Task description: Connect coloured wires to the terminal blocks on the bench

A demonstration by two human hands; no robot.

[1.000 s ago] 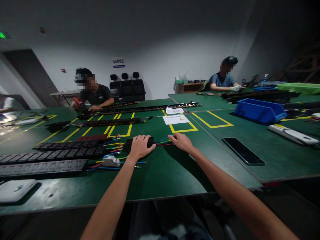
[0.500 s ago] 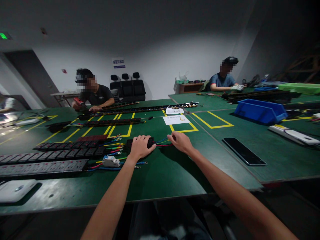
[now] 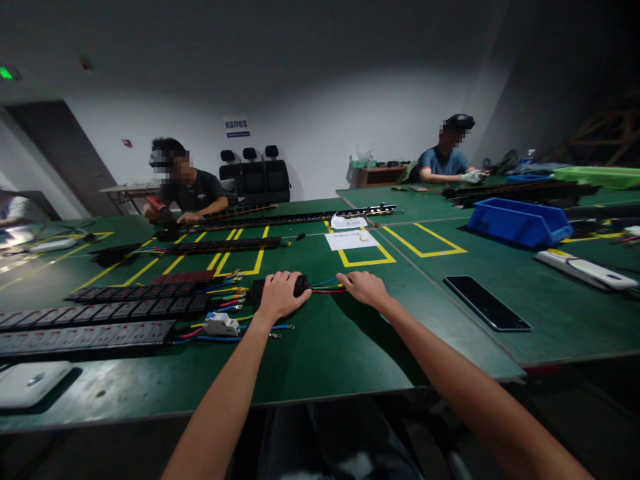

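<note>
My left hand [image 3: 281, 294] grips a black power strip [image 3: 302, 286] from above, and most of the strip is hidden beneath the palm. Blue, yellow-green and red wires [image 3: 325, 287] come out of its right end and run to my right hand [image 3: 366, 288]. Its fingers are closed on the wires, low over the table, covering their far ends. Just left of my left hand lie several more black power strips [image 3: 135, 307] with coloured leads and ring terminals. A small white circuit breaker [image 3: 222, 324] rests among those leads.
A phone [image 3: 486, 303] lies to the right, near a blue bin [image 3: 520, 222] and a white device [image 3: 585, 268]. Paper sheets [image 3: 351, 241] and yellow tape mark the green table [image 3: 420, 320]. Two people [image 3: 193, 190] work across it; a white box [image 3: 33, 383] sits front left.
My right hand has lowered and flattened a little at the wires, which now lie straighter. My left hand stays on the power strip.
</note>
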